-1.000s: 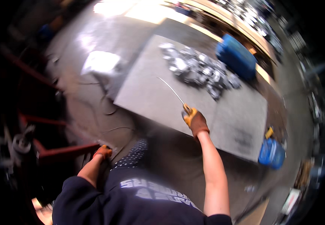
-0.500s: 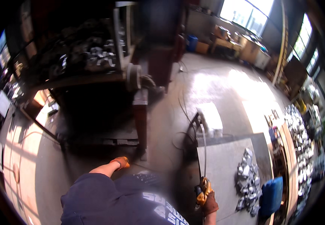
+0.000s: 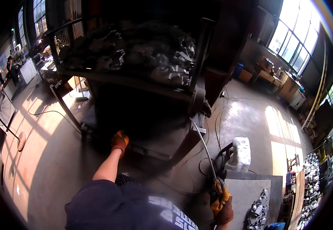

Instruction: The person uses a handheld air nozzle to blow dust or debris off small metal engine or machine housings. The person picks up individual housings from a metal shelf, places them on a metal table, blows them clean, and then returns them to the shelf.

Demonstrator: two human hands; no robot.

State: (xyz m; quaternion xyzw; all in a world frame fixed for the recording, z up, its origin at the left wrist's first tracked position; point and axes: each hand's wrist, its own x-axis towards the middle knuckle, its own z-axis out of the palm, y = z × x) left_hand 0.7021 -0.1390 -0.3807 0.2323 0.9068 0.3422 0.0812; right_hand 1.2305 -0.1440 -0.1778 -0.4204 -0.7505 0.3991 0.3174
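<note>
My right hand (image 3: 222,203), in an orange-brown work glove, is closed around the dark handle of a tool with a long, thin, slightly curved metal tube (image 3: 204,145). The tube points up and away, its far end beside the leg of a dark metal rack (image 3: 128,79). My left arm reaches forward, and its gloved hand (image 3: 119,142) is in front of the shadowed space under the rack. Its fingers look curled; whether anything is in them is hidden. Many grey metal castings (image 3: 174,69) are heaped on the rack, above and beyond my hands.
A grey-topped table (image 3: 239,195) at the right bears a pile of metal parts (image 3: 259,209). Behind it stands a white wrapped block (image 3: 240,153). Cables (image 3: 217,126) trail over the floor. A stand with a round base (image 3: 21,141) is at the left, and a person (image 3: 11,71) stands far off.
My view has swung left, so the rack now sits more centrally and the table lower right. My left hand has reached farther forward. The tool stays in my right hand.
</note>
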